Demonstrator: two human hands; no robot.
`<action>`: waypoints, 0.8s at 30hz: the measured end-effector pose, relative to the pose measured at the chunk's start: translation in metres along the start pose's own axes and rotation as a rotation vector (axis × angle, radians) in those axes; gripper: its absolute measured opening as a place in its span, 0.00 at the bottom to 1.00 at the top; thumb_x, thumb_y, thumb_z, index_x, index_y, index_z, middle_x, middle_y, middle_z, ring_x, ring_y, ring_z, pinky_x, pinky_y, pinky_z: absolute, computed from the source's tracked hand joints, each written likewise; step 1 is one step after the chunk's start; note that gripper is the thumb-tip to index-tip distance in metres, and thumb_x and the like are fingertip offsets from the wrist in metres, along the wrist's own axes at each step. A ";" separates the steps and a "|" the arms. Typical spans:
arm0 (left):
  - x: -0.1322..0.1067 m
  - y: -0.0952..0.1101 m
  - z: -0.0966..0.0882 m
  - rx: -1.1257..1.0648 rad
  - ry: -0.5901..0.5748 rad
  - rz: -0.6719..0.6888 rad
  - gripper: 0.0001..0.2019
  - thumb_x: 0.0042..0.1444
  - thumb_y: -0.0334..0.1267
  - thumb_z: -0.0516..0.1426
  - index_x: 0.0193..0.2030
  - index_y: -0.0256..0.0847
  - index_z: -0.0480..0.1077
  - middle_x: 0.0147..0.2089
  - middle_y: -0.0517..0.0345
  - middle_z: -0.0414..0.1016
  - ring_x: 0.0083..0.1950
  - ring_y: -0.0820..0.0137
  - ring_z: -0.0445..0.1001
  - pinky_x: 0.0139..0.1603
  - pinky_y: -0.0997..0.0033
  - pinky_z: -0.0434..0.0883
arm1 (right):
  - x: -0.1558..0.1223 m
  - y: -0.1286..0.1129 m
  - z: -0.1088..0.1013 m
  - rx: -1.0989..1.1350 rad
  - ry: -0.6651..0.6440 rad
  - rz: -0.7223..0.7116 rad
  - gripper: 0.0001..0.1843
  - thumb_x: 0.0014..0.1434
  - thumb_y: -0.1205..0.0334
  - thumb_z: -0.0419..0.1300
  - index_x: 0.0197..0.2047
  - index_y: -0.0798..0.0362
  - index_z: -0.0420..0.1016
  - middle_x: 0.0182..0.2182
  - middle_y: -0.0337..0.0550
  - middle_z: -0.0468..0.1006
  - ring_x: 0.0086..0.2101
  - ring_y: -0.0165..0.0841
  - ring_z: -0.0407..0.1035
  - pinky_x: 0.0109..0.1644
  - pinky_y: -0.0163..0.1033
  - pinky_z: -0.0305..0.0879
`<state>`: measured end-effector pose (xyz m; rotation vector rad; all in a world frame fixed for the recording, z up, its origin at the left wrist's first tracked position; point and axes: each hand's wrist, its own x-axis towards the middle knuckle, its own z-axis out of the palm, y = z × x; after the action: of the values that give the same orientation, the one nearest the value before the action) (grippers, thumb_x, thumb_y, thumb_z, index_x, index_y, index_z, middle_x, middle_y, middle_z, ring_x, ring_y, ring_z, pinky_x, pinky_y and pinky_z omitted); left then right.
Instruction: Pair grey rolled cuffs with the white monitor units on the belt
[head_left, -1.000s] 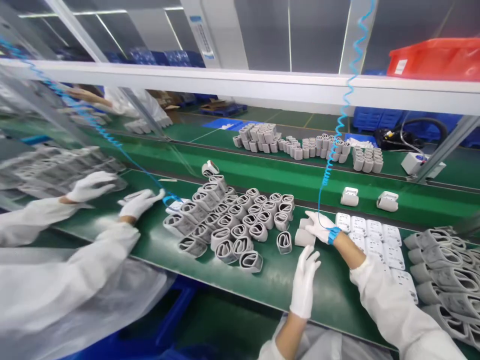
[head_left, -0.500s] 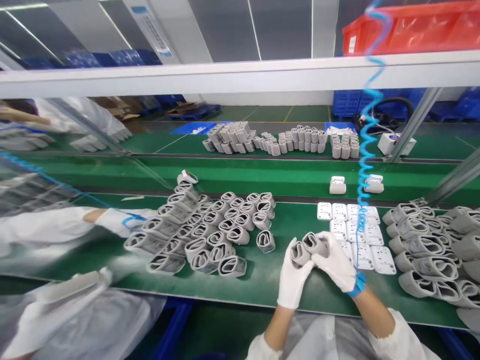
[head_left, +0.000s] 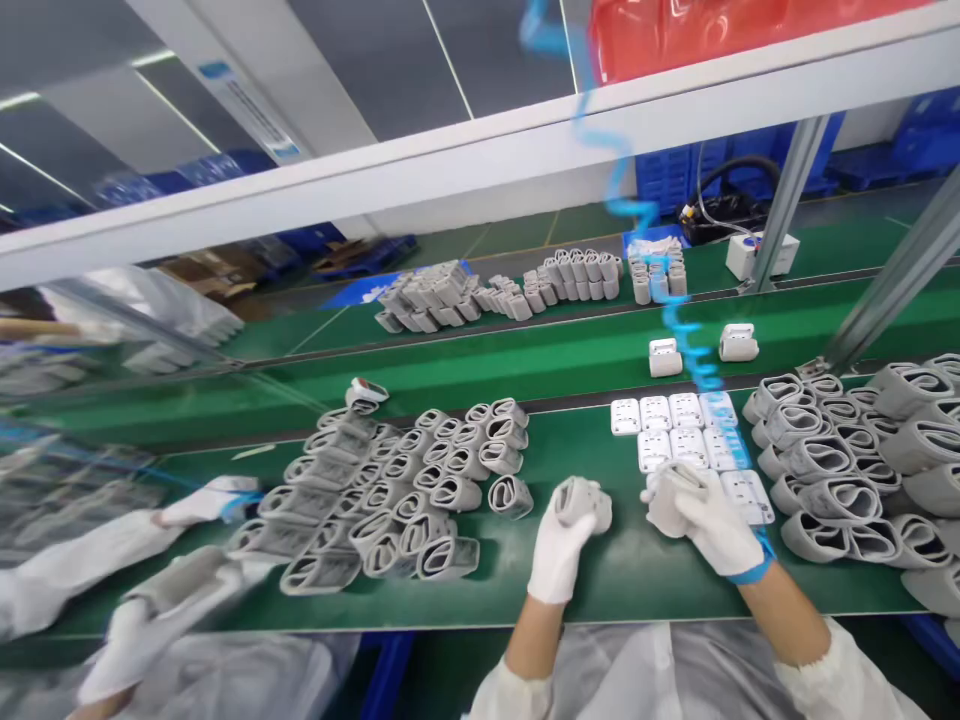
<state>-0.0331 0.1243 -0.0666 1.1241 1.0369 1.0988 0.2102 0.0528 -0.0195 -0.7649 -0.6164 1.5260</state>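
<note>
My left hand, in a white glove, is closed around a grey rolled cuff above the green bench. To its right, my gloved right hand grips another grey rolled cuff, with a blue band round the wrist. That second cuff is just in front of a block of white flat devices laid in rows. A single grey rolled cuff stands on the bench left of my left hand. Beyond it is a large group of rolled cuffs.
More rolled cuffs are stacked on the right. Two cuffs with white devices sit on the green ledge. A coiled blue cord hangs before the bench. At left, a co-worker's gloved hand is near the cuffs. A white rail crosses above.
My hands have moved apart, each with one cuff, where before both cuffs were side by side. The camera view has tilted. The co-worker's arms at left have shifted, and one hand carries a cuff.
</note>
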 end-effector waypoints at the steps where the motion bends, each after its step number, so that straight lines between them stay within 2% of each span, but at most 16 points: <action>1: 0.014 0.000 -0.001 0.093 0.096 0.020 0.42 0.51 0.56 0.76 0.68 0.42 0.71 0.66 0.39 0.78 0.67 0.45 0.79 0.70 0.44 0.76 | 0.002 -0.003 -0.006 -0.006 0.008 -0.027 0.40 0.55 0.40 0.81 0.64 0.47 0.76 0.50 0.54 0.85 0.51 0.49 0.81 0.55 0.56 0.80; 4: 0.054 0.003 -0.005 0.462 0.299 0.155 0.40 0.57 0.42 0.71 0.76 0.47 0.66 0.73 0.43 0.72 0.76 0.48 0.70 0.81 0.42 0.65 | 0.006 -0.010 -0.020 0.002 0.052 -0.072 0.44 0.56 0.36 0.80 0.69 0.44 0.75 0.57 0.55 0.85 0.58 0.52 0.80 0.67 0.62 0.75; 6: 0.071 0.003 -0.007 0.642 0.348 0.249 0.35 0.61 0.37 0.66 0.75 0.47 0.68 0.73 0.43 0.71 0.78 0.49 0.68 0.84 0.43 0.61 | 0.006 -0.011 -0.025 0.044 0.078 -0.075 0.41 0.59 0.36 0.78 0.69 0.42 0.76 0.64 0.54 0.81 0.65 0.53 0.75 0.76 0.64 0.67; 8: 0.078 -0.001 -0.008 0.734 0.362 0.298 0.32 0.64 0.35 0.62 0.76 0.46 0.69 0.75 0.42 0.69 0.80 0.49 0.66 0.85 0.44 0.59 | 0.005 -0.011 -0.026 0.099 0.072 -0.059 0.37 0.62 0.40 0.77 0.69 0.39 0.77 0.71 0.50 0.76 0.70 0.51 0.71 0.81 0.64 0.60; 10: 0.077 -0.007 -0.009 0.754 0.361 0.308 0.35 0.66 0.36 0.60 0.80 0.45 0.63 0.81 0.41 0.62 0.84 0.49 0.59 0.87 0.44 0.55 | 0.002 -0.010 -0.025 0.138 0.044 -0.040 0.36 0.63 0.44 0.77 0.70 0.38 0.76 0.73 0.48 0.74 0.72 0.51 0.69 0.82 0.65 0.57; 13: 0.064 -0.010 -0.010 0.746 0.374 0.299 0.38 0.71 0.40 0.59 0.84 0.44 0.55 0.86 0.41 0.54 0.88 0.48 0.52 0.89 0.43 0.49 | 0.001 -0.010 -0.026 0.119 0.023 -0.032 0.39 0.60 0.48 0.79 0.72 0.38 0.75 0.72 0.49 0.75 0.72 0.52 0.70 0.81 0.67 0.58; 15: 0.052 -0.006 -0.009 0.761 0.397 0.340 0.35 0.74 0.43 0.56 0.84 0.42 0.55 0.86 0.40 0.54 0.89 0.48 0.48 0.89 0.42 0.46 | 0.002 -0.009 -0.029 0.064 0.047 -0.044 0.41 0.56 0.49 0.82 0.71 0.39 0.77 0.70 0.50 0.77 0.70 0.54 0.70 0.79 0.66 0.62; 17: 0.040 0.001 -0.005 0.785 0.402 0.451 0.30 0.76 0.43 0.54 0.82 0.42 0.60 0.85 0.40 0.58 0.89 0.50 0.47 0.89 0.42 0.46 | 0.003 -0.009 -0.033 0.024 0.078 -0.051 0.43 0.51 0.48 0.84 0.68 0.42 0.80 0.68 0.52 0.79 0.69 0.56 0.72 0.75 0.65 0.67; 18: 0.035 0.004 -0.001 0.786 0.371 0.511 0.28 0.77 0.43 0.53 0.80 0.43 0.64 0.83 0.41 0.62 0.88 0.50 0.51 0.89 0.42 0.48 | 0.004 -0.008 -0.035 0.018 0.092 -0.053 0.42 0.50 0.47 0.85 0.66 0.43 0.81 0.67 0.52 0.80 0.68 0.58 0.72 0.74 0.65 0.70; 20: 0.033 0.007 0.011 0.778 0.219 0.567 0.23 0.77 0.42 0.53 0.75 0.46 0.71 0.78 0.44 0.70 0.84 0.52 0.62 0.87 0.43 0.55 | 0.005 -0.007 -0.038 0.016 0.107 -0.056 0.40 0.49 0.46 0.84 0.64 0.45 0.83 0.64 0.54 0.81 0.66 0.58 0.74 0.71 0.65 0.73; 22: 0.042 0.005 0.027 0.771 0.026 0.517 0.22 0.76 0.41 0.53 0.73 0.47 0.73 0.76 0.45 0.72 0.80 0.53 0.68 0.85 0.43 0.61 | 0.005 -0.006 -0.038 0.017 0.108 -0.059 0.38 0.49 0.46 0.85 0.61 0.46 0.83 0.62 0.54 0.83 0.64 0.58 0.76 0.70 0.64 0.73; 24: 0.064 -0.001 0.045 0.778 -0.081 0.425 0.25 0.74 0.39 0.54 0.75 0.45 0.70 0.78 0.43 0.69 0.80 0.53 0.67 0.84 0.43 0.62 | 0.006 -0.005 -0.037 0.025 0.085 -0.048 0.38 0.48 0.48 0.85 0.60 0.46 0.83 0.61 0.53 0.84 0.62 0.57 0.78 0.71 0.64 0.73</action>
<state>0.0212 0.1804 -0.0657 2.0669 1.2315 0.9708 0.2417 0.0573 -0.0397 -0.7869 -0.5482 1.4473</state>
